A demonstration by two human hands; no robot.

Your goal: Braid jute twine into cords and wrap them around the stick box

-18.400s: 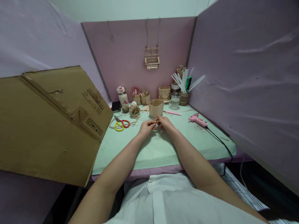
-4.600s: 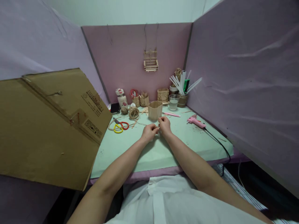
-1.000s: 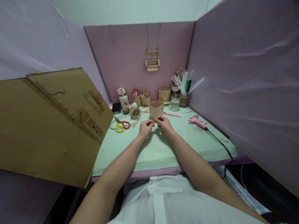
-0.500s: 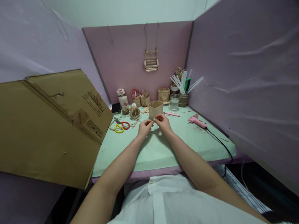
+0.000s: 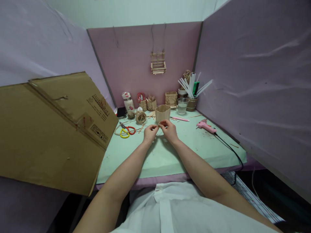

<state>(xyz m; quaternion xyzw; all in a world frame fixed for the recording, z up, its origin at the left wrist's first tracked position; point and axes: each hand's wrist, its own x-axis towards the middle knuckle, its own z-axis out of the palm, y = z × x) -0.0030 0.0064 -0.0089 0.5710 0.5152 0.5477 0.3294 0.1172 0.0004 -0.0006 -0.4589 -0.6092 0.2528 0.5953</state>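
Both hands up mid-surface, left (image 5: 149, 132) and right (image 5: 169, 129) each pinching a bit of twine (image 5: 157, 126), pulled taut between grips. Stick cup (image 5: 162, 113) just behind, within reach.

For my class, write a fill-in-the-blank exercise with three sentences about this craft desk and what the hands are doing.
1. Both hands, the left hand and the right hand, pinch a thin strand of ____.
2. The glue gun lying on the green table is ____ in colour.
3. The scissors have one red handle and one ____ handle.

Missing words: twine; pink; yellow
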